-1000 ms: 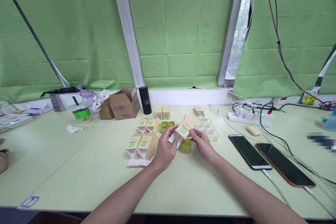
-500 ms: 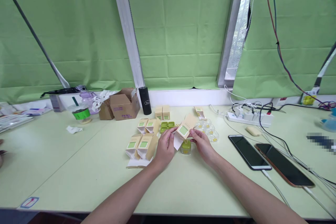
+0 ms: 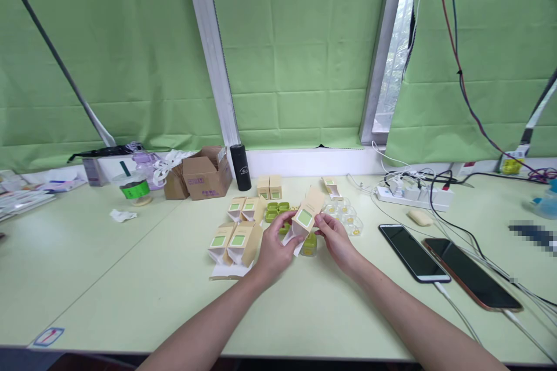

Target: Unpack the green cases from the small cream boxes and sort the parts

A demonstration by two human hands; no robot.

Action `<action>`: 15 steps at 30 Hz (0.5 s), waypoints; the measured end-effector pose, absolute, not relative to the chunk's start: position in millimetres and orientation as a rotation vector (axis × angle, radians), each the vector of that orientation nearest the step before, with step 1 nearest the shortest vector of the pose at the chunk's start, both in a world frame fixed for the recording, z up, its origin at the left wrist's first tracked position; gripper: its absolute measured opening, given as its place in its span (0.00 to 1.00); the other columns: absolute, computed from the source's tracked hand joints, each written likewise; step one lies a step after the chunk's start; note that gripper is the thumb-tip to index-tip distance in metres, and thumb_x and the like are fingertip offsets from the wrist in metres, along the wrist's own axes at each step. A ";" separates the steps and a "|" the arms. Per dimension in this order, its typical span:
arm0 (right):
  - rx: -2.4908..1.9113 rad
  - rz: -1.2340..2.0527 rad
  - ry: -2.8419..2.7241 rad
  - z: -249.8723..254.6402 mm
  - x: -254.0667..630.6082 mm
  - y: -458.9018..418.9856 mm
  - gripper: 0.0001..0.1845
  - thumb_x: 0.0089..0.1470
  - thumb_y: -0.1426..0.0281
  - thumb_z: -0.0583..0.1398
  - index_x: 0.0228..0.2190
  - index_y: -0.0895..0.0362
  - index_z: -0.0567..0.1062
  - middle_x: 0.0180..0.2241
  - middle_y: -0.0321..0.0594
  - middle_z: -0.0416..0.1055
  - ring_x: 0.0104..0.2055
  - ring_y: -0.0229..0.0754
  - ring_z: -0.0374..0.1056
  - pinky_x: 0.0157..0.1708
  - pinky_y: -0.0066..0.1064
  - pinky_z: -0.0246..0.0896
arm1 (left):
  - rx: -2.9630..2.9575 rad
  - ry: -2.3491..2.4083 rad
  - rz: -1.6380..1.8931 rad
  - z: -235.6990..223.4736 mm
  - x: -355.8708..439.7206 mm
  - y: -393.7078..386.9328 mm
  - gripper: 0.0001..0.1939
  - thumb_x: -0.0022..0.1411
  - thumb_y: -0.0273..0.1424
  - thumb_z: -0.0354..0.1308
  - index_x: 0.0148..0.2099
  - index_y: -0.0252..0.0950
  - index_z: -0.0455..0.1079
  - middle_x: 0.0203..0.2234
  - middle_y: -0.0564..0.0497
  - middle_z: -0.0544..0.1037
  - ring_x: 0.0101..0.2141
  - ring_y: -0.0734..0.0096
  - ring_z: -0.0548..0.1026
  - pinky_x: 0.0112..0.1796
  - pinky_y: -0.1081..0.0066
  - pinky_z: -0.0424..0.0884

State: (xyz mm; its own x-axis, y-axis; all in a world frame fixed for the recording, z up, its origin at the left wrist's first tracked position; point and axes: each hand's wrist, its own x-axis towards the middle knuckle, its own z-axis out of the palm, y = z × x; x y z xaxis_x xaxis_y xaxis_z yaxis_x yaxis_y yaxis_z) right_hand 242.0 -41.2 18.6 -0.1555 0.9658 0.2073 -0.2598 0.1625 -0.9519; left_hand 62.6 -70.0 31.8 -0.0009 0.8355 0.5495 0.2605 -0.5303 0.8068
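A small beige paper box (image 3: pixel 310 205) with a green square on its face is held tilted above the table, a white flap at its lower end. My left hand (image 3: pixel 278 246) grips it, thumb at the flap. My right hand (image 3: pixel 337 237) pinches its right edge. Just below the box stands a small green-lidded clear container (image 3: pixel 309 244), partly hidden. Several similar paper boxes (image 3: pixel 244 242) with flaps stand to the left. Behind my left hand are green lids (image 3: pixel 277 208). Clear plastic cups with yellow marks (image 3: pixel 348 217) lie beyond my right hand.
Two closed boxes (image 3: pixel 269 186) and an opened box (image 3: pixel 332 188) stand farther back. A black bottle (image 3: pixel 241 167) and a cardboard carton (image 3: pixel 208 175) are at back left. Phones (image 3: pixel 414 252) with cables lie right, before a power strip (image 3: pixel 413 196). A drink cup (image 3: pixel 136 188) stands left.
The box in my hands has turned more upright, and my left thumb has moved right across its white flap. The fingers at the far left edge have mostly left the view.
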 end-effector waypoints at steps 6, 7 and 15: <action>-0.787 1.272 -1.227 24.8 238.9 -45.6 0.30 0.47 0.40 0.68 0.39 0.52 0.79 0.44 0.45 0.81 0.48 0.54 0.74 0.49 0.43 0.67 | 1.797 1.039 1.581 28.4 61.7 -69.2 0.18 0.66 0.39 0.63 0.55 0.39 0.72 0.48 0.44 0.80 0.49 0.57 0.76 0.50 0.62 0.70; -0.775 1.263 -1.233 26.1 238.2 -47.1 0.31 0.47 0.41 0.69 0.41 0.51 0.78 0.45 0.45 0.81 0.49 0.55 0.74 0.50 0.43 0.68 | 1.758 1.040 1.599 27.4 61.4 -67.6 0.17 0.67 0.40 0.63 0.54 0.38 0.72 0.47 0.43 0.80 0.49 0.57 0.77 0.49 0.62 0.71; -0.708 1.277 -1.284 26.7 234.8 -51.5 0.35 0.46 0.48 0.72 0.52 0.49 0.74 0.48 0.46 0.81 0.50 0.56 0.76 0.49 0.46 0.71 | 1.469 0.936 1.611 36.9 62.3 -68.6 0.20 0.64 0.45 0.65 0.49 0.36 0.71 0.41 0.43 0.82 0.41 0.61 0.80 0.41 0.67 0.74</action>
